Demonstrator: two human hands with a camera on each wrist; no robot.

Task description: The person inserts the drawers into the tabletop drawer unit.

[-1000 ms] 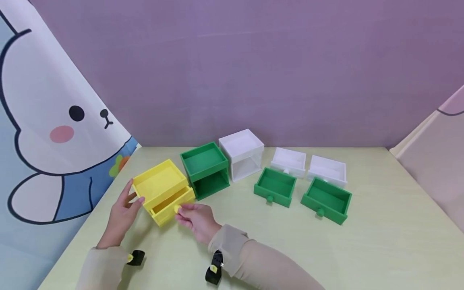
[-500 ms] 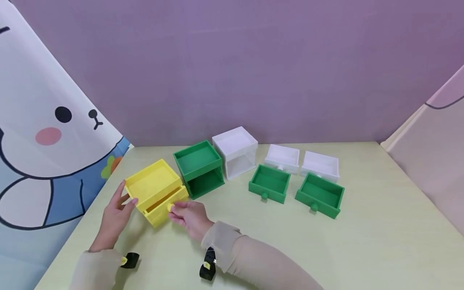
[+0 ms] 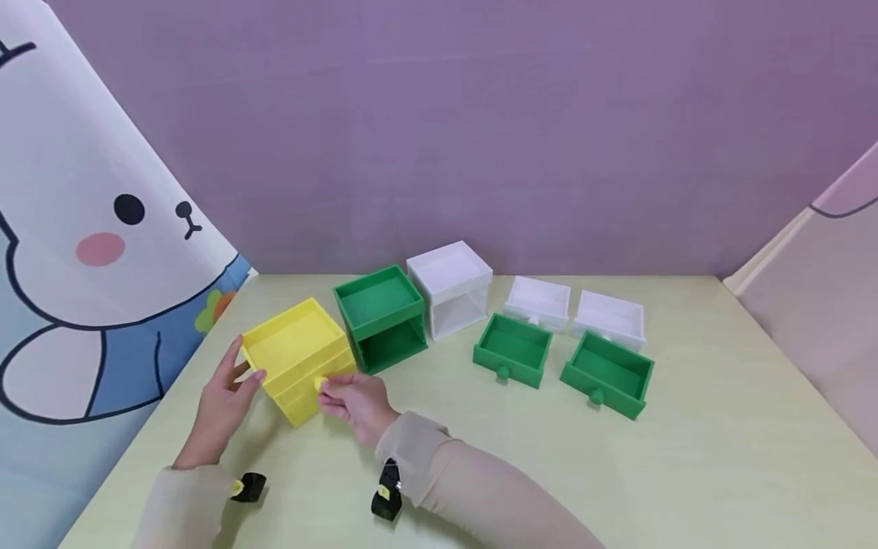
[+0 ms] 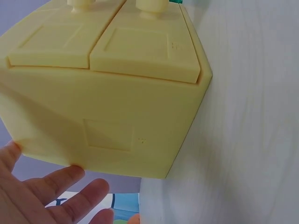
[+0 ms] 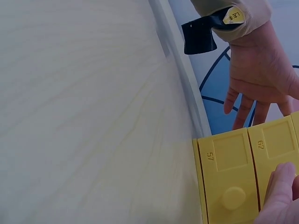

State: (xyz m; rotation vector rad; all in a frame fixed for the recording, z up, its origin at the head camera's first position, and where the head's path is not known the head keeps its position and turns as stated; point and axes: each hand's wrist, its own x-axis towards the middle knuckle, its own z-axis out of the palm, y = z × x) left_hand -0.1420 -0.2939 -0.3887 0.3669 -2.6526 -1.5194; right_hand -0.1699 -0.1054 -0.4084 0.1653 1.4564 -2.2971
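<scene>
The yellow cabinet (image 3: 295, 343) stands at the left of the table, both drawer fronts (image 5: 229, 163) flush in its frame. With extended fingers, my left hand (image 3: 222, 408) touches the cabinet's left side, the thumb near its upper front corner. In the left wrist view, fingertips (image 4: 77, 171) rest at the edge of the yellow side wall (image 4: 107, 112). My right hand (image 3: 363, 404) pinches the upper drawer's round yellow knob (image 3: 319, 383) between thumb and fingers. Below it, the lower drawer's knob (image 5: 233, 198) shows uncovered in the right wrist view.
Right of the yellow cabinet stand a green cabinet (image 3: 380, 301) and a white cabinet (image 3: 449, 271), their fronts without drawers. Two white drawers (image 3: 542, 297) (image 3: 609, 316) and two green drawers (image 3: 513, 347) (image 3: 607, 374) lie farther right on the table (image 3: 720, 427).
The upper yellow drawer has slid inward from partly out to flush, pushed by my right hand at its knob. My left hand has stayed against the cabinet's side.
</scene>
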